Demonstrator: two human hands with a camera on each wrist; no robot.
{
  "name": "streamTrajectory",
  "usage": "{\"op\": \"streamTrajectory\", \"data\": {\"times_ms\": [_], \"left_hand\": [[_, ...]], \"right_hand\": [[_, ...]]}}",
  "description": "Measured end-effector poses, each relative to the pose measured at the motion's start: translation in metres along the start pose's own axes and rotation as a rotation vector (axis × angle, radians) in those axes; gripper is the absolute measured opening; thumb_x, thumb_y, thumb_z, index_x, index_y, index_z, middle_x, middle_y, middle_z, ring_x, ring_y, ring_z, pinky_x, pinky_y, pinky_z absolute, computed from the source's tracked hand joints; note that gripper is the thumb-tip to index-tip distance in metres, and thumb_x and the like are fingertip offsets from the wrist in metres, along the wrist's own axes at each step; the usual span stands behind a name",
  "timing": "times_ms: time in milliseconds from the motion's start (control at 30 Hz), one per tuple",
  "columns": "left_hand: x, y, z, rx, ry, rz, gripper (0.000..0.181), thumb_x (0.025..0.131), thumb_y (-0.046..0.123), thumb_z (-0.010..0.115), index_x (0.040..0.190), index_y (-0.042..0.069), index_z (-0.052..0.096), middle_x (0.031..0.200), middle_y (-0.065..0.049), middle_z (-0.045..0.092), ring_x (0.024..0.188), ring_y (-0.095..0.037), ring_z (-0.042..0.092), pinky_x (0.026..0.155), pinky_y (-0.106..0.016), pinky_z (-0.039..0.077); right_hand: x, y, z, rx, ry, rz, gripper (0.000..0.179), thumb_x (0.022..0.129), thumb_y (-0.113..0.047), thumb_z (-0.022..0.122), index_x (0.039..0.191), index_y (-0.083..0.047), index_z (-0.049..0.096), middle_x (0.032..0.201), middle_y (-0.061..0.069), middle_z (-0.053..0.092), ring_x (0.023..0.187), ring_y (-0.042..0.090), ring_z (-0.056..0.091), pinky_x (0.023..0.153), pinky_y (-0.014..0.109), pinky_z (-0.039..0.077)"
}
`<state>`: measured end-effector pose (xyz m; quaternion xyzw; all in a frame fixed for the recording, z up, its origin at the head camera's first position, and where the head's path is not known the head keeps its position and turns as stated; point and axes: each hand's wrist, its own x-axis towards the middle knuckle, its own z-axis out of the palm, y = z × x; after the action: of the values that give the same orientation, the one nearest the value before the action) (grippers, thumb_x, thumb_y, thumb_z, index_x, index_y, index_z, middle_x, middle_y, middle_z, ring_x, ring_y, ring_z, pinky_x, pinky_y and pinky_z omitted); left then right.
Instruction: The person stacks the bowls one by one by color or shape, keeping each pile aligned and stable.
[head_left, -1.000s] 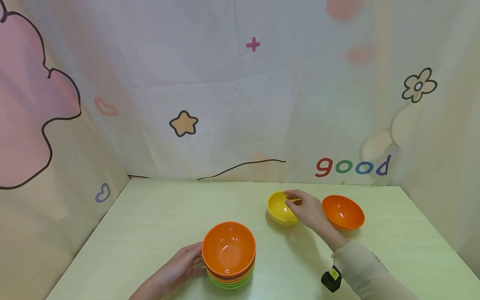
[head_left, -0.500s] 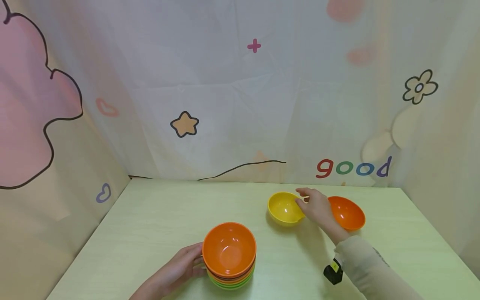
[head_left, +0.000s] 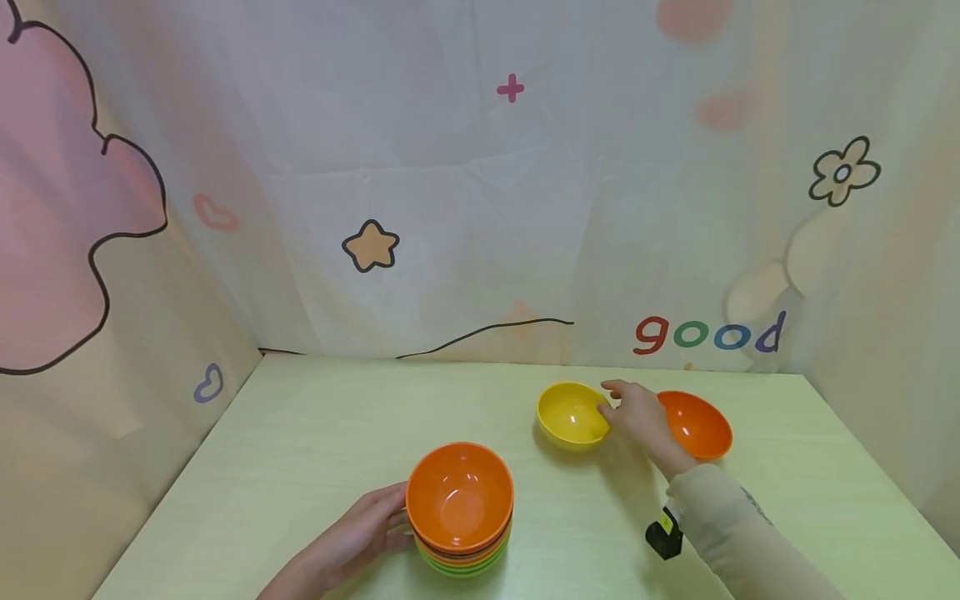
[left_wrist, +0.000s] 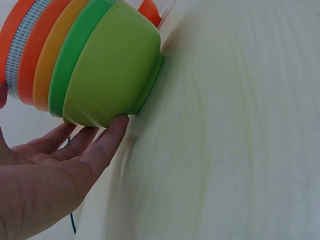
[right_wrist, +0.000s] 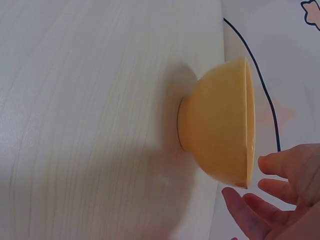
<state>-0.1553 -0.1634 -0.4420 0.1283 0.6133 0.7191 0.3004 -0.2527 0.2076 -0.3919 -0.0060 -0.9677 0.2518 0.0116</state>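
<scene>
In the head view, a stack of bowls (head_left: 460, 500) stands at the front middle, an orange one on top and green ones at the bottom. My left hand (head_left: 365, 527) rests against its left side. The left wrist view shows the fingertips (left_wrist: 120, 122) touching the light green bowl (left_wrist: 115, 65), fingers nearly straight. Farther back sits a yellow bowl (head_left: 570, 414), upright on the table. My right hand (head_left: 637, 417) is just right of its rim, fingers loosely spread. From the right wrist, the fingers (right_wrist: 272, 162) appear beside the rim of that bowl (right_wrist: 220, 120), holding nothing.
Another orange bowl (head_left: 697, 425) sits right of the right hand, partly hidden by it. A black device (head_left: 664, 535) hangs at the right sleeve (head_left: 738, 525). Behind the pale table (head_left: 322, 425) hangs a printed cloth (head_left: 450, 208).
My right hand has shifted right, from over the yellow bowl's rim to just beside it, now covering part of the right orange bowl. The left hand and the stack stay in place.
</scene>
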Motion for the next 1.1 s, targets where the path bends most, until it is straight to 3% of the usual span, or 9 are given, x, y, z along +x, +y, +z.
{"op": "streamTrajectory", "data": {"times_ms": [167, 467, 1100], "left_hand": [[-0.0005, -0.0003, 0.0005, 0.014, 0.003, 0.004, 0.064, 0.096, 0.042, 0.042, 0.141, -0.002, 0.032, 0.145, -0.016, 0.035, 0.126, -0.023, 0.044, 0.098, -0.046, 0.043], [-0.0008, -0.0001, 0.0006, 0.012, 0.005, 0.002, 0.063, 0.096, 0.041, 0.041, 0.141, -0.002, 0.031, 0.145, -0.016, 0.034, 0.127, -0.023, 0.043, 0.098, -0.046, 0.043], [-0.0002, 0.0007, -0.0016, 0.018, -0.007, 0.012, 0.056, 0.098, 0.039, 0.04, 0.138, 0.0, 0.039, 0.142, -0.013, 0.041, 0.125, -0.024, 0.045, 0.098, -0.046, 0.043]], "right_hand": [[0.0018, 0.0002, 0.0011, 0.002, -0.028, 0.04, 0.044, 0.087, -0.014, 0.061, 0.126, 0.003, 0.051, 0.116, 0.026, 0.056, 0.09, 0.032, 0.058, 0.073, 0.034, 0.056], [0.0037, -0.0006, 0.0034, 0.062, -0.067, 0.084, 0.042, 0.088, -0.012, 0.059, 0.125, 0.005, 0.05, 0.109, 0.027, 0.056, 0.061, 0.018, 0.061, 0.057, 0.023, 0.054], [0.0052, -0.0006, 0.0078, 0.096, -0.071, 0.101, 0.035, 0.085, -0.004, 0.055, 0.117, 0.011, 0.053, 0.098, 0.024, 0.06, 0.058, 0.016, 0.059, 0.052, 0.023, 0.054]]}}
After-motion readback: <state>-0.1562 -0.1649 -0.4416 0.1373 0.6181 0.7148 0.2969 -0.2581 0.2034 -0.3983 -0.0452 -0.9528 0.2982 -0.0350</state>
